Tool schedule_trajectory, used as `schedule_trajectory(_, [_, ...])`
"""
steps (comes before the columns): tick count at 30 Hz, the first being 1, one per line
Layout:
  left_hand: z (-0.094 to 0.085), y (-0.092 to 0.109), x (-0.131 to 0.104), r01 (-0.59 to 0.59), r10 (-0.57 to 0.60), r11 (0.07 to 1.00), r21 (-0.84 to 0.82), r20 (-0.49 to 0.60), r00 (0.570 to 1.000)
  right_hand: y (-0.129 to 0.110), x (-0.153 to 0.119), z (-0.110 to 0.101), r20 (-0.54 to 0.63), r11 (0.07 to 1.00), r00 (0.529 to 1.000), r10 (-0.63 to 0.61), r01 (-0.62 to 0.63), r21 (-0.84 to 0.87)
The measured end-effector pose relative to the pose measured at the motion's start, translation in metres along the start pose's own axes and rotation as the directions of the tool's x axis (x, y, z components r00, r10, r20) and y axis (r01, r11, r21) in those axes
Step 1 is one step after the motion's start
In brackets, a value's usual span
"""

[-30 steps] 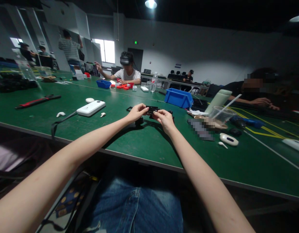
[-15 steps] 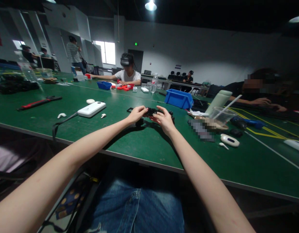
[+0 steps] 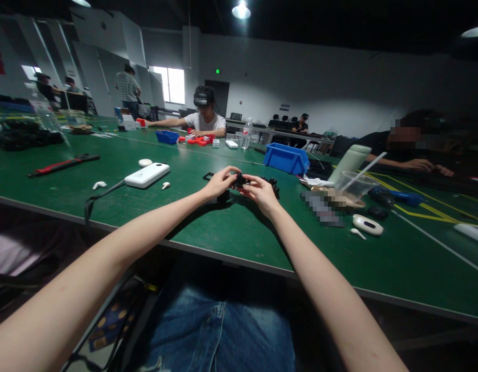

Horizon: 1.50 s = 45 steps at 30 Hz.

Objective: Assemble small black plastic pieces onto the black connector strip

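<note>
Both hands, left hand (image 3: 219, 182) and right hand (image 3: 261, 190), pinch a small black part (image 3: 240, 180) above the surface (image 3: 231, 227); a slackened pinch could drop it.

From my remote view, a long green table (image 3: 118, 196) fills the foreground and runs toward a pale grey rear wall (image 3: 339, 88). A bright window (image 3: 175, 84) sits at left of that wall, beside a dark doorway (image 3: 222, 95) under a green exit sign (image 3: 217, 71). I note one round ceiling lamp (image 3: 241, 9) lit against a dark ceiling.
</note>
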State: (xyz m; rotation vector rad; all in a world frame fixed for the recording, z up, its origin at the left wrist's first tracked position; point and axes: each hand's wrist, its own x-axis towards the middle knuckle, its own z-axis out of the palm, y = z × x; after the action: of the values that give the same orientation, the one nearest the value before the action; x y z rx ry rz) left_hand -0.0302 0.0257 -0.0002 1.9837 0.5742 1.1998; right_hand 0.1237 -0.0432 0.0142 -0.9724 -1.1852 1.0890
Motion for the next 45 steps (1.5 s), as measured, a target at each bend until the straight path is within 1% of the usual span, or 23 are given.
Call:
schedule_trajectory(4, [0.001, -0.001, 0.000, -0.078, 0.073, 0.990, 0.114, 0.043, 0.996, -0.004, -0.002, 0.003, -0.031, 0.998, 0.998, 0.060, -0.059, 0.008])
schedule_trajectory(7, [0.001, 0.000, -0.001, -0.096, 0.088, 0.981, 0.168, 0.056, 0.995, -0.007, -0.003, 0.006, -0.051, 0.994, 0.993, 0.103, -0.102, 0.029])
schedule_trajectory(12, [0.001, 0.004, -0.004, -0.070, 0.062, 0.987, 0.145, 0.063, 0.996, -0.009, -0.005, 0.007, -0.077, 0.996, 0.994, 0.082, -0.079, 0.038])
schedule_trajectory(17, [0.001, 0.003, -0.004, -0.063, 0.057, 0.994, 0.093, 0.068, 0.996, -0.009, -0.005, 0.007, -0.138, 0.994, 0.988, 0.066, -0.054, 0.090])
schedule_trajectory(21, [0.001, 0.002, -0.004, -0.044, 0.038, 0.994, 0.097, 0.062, 0.997, -0.008, -0.004, 0.008, -0.098, 0.994, 0.992, 0.077, -0.070, 0.081])
schedule_trajectory(26, [0.002, 0.001, -0.004, 0.027, -0.029, 0.998, 0.058, 0.030, 0.999, -0.005, -0.004, 0.005, -0.067, 0.995, 0.996, 0.066, -0.061, 0.074])
schedule_trajectory(28, [0.002, 0.000, -0.004, 0.035, -0.037, 0.998, 0.055, 0.024, 0.999, -0.002, -0.003, 0.003, -0.054, 0.996, 0.997, 0.061, -0.057, 0.073])
schedule_trajectory(33, [0.002, -0.001, -0.002, 0.036, -0.038, 0.994, 0.099, 0.021, 0.999, 0.005, 0.001, -0.001, -0.024, 0.998, 0.999, 0.043, -0.042, 0.046])
schedule_trajectory(39, [0.002, 0.003, -0.004, 0.023, -0.026, 0.988, 0.150, 0.019, 0.999, 0.007, 0.001, -0.002, -0.048, 0.999, 0.998, 0.034, -0.034, -0.007])
schedule_trajectory(45, [0.001, 0.006, -0.004, -0.008, 0.000, 0.973, 0.229, 0.034, 0.999, 0.006, 0.000, -0.001, -0.048, 1.000, 0.999, 0.011, -0.011, 0.009])
